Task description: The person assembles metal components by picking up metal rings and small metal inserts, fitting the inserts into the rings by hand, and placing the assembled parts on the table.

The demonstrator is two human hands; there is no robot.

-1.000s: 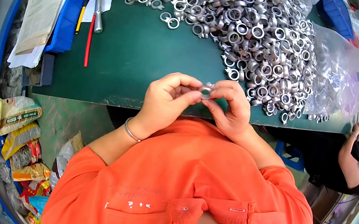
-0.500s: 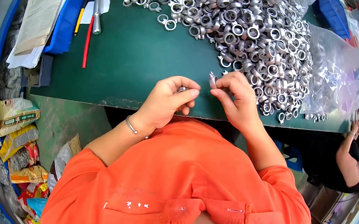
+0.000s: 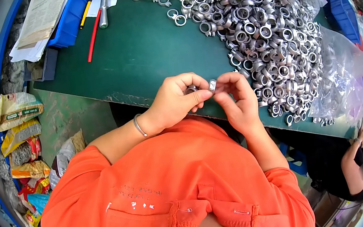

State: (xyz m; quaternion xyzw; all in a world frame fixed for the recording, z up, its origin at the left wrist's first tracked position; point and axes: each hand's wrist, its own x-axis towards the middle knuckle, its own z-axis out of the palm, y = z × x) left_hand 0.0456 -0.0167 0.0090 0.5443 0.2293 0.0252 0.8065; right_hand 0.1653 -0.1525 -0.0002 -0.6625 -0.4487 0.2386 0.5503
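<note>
A small metal ring (image 3: 212,85), its lugged side facing up, is between the fingertips of my two hands above the table's near edge. My right hand (image 3: 239,100) pinches it from the right with thumb and forefinger. From the left, the thumb and forefinger of my left hand (image 3: 173,98) meet it. Another metal ring (image 3: 190,89) shows partly inside the curled fingers of my left hand. To the right, close beyond my right hand, spreads a large pile of similar metal rings (image 3: 265,32), many with a small lug on the rim.
On the green table (image 3: 134,50) lie a red pen (image 3: 95,36), a yellow pen (image 3: 85,15) and a metal tool (image 3: 103,12). A blue bin (image 3: 71,22) with papers stands left. Clear plastic bags (image 3: 344,75) edge the pile. Another person (image 3: 353,163) sits at right.
My hands have come together: the ring in my right hand has turned and now meets my left fingertips. The whole view has shifted slightly.
</note>
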